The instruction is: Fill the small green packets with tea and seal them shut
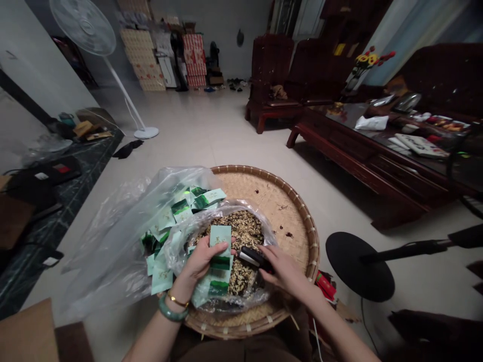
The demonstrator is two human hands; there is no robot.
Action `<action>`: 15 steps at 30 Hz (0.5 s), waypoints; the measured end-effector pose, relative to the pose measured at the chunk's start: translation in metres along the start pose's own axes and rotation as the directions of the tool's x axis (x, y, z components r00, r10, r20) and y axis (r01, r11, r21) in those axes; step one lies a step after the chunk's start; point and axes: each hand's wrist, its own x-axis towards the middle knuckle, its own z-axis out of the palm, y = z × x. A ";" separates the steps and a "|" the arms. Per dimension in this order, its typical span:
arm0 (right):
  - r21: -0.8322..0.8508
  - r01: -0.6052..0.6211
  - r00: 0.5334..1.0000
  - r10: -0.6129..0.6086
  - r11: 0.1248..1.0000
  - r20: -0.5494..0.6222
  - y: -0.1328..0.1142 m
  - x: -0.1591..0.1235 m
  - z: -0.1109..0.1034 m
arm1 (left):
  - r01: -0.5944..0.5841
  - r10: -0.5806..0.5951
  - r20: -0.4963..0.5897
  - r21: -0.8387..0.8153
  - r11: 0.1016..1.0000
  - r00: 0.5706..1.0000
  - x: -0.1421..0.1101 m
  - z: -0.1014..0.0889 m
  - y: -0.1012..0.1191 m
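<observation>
My left hand [199, 264] is closed on a small green and white packet [220, 240], holding it upright over a clear plastic bag of loose dried tea [245, 229]. My right hand [284, 269] grips a black scoop-like tool [252, 256] whose tip points at the packet. Both hands are above a round woven bamboo tray [281, 198] on my lap. Several more green packets [177, 211] lie in a large clear plastic bag [124, 236] to the left, and a few rest under my left wrist.
A white standing fan [88, 30] stands far left on the tiled floor. A dark wooden coffee table [362, 151] with clutter and dark wooden chairs [269, 75] are at right. A black round lamp base [358, 266] sits near the tray. Stacked boxes [151, 55] line the back wall.
</observation>
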 end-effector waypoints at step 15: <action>0.110 -0.189 0.977 0.198 0.976 -0.077 0.016 -0.003 0.037 | -0.007 0.007 0.010 0.035 0.999 1.000 0.000 -0.004 -0.001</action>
